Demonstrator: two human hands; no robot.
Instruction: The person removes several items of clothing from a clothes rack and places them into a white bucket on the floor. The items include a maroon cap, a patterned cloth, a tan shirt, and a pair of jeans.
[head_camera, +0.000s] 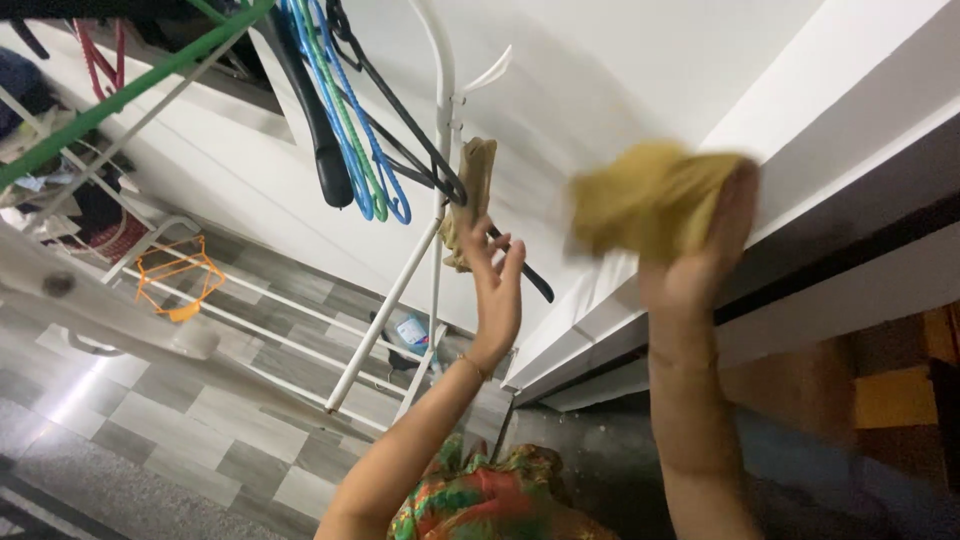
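My right hand (705, 255) is raised and closed on a bunched yellow cloth (645, 200), which is blurred by motion in front of the white wall. My left hand (495, 285) is lifted with fingers spread, its fingertips at the lower end of a tan cloth (472, 195) that hangs on the white stand (440, 120). A black hanger (520, 265) passes just behind the left hand. Whether the fingers pinch the tan cloth I cannot tell.
Blue, green and black hangers (350, 130) dangle from the stand's top. A green bar (120, 95) crosses the upper left. An orange hanger (180, 275) lies on a white drying rack (250, 300) over the grey tiled floor (150, 420). A white ledge (800, 130) runs at right.
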